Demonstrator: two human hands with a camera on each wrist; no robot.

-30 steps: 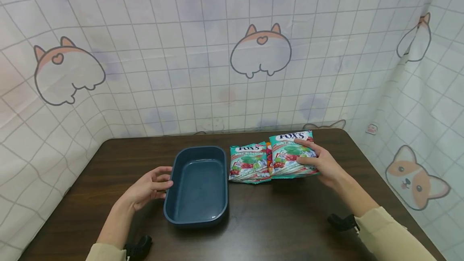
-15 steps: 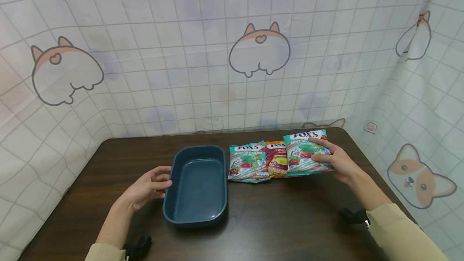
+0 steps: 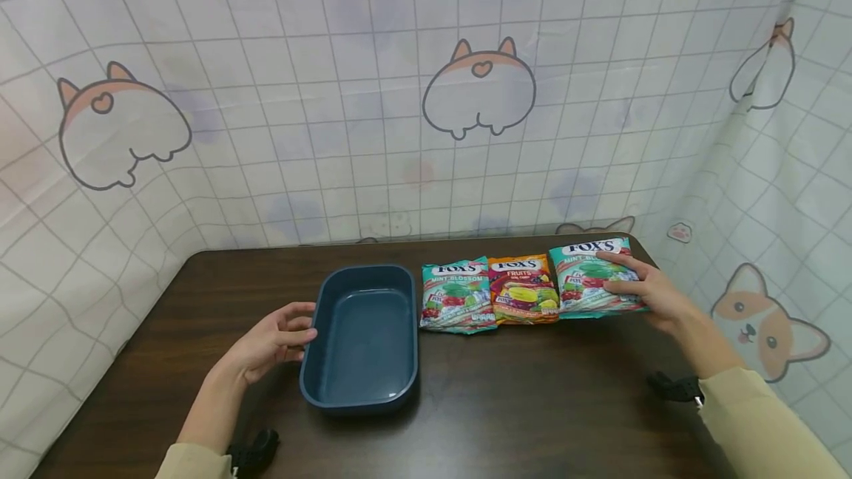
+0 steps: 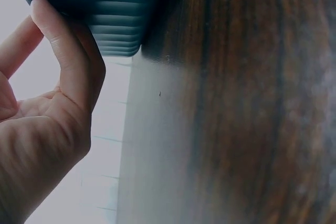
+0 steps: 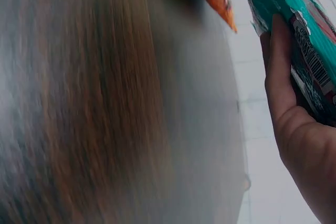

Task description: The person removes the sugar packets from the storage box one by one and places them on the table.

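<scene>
My right hand [image 3: 659, 294] grips a teal Fox's Mint Blossom candy bag [image 3: 586, 279] at the right end of a row of bags. The right wrist view has its fingers [image 5: 281, 72] along the printed back of that candy bag [image 5: 310, 40]. To its left lie an orange Fox's Fruits candy bag [image 3: 523, 290] and a second teal candy bag [image 3: 456, 298]. Beside the dark blue bin [image 3: 359, 346], my left hand [image 3: 269, 342] rests bent fingers against the left rim. From the left wrist, fingertips touch the ribbed bin's wall [image 4: 115, 11]; nothing is pinched there.
The dark wooden table [image 3: 506, 405] carries the bin and the bags. A white grid-patterned cloth [image 3: 299, 131] with printed corgis hangs close behind the table's back edge and along both sides.
My right hand has carried its teal bag rightward, away from the other teal bag. The orange bag, mostly covered before, is now fully in sight. My left hand and the bin stay put.
</scene>
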